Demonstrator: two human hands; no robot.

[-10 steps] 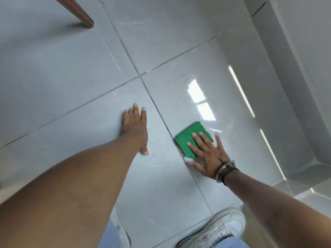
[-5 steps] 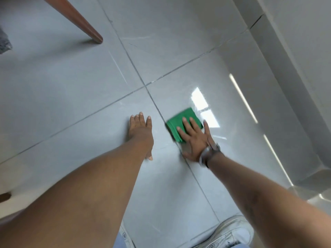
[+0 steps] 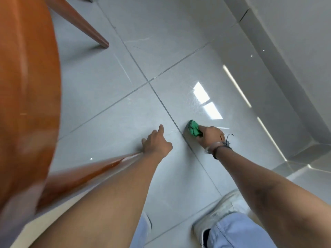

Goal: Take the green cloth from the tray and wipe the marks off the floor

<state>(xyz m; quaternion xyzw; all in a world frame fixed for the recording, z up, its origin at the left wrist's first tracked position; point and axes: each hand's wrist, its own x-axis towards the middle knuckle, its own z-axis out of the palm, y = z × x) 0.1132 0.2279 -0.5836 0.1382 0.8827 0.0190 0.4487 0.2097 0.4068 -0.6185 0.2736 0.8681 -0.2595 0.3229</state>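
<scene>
The green cloth [image 3: 194, 128] is bunched up in my right hand [image 3: 209, 136], just right of a grout line on the grey tiled floor [image 3: 111, 126]. Only the cloth's far end shows past my fingers. My right fist is closed around it, and a watch sits on that wrist. My left hand [image 3: 156, 142] hovers at or just above the floor to the left of the grout line, its fingers loosely curled with one pointing forward, holding nothing. No tray is in view. I cannot make out marks on the tiles.
An orange-brown wooden seat edge [image 3: 26, 86] fills the left side, very close and blurred. One of its legs [image 3: 82, 25] reaches the floor at the upper left. A grey skirting and wall [image 3: 279, 56] run along the right. My white shoe [image 3: 222, 210] is at the bottom.
My right hand went from flat on the spread cloth to a fist gathering it up. My left palm lifted off the floor. The view rose and the wooden seat came in at left.
</scene>
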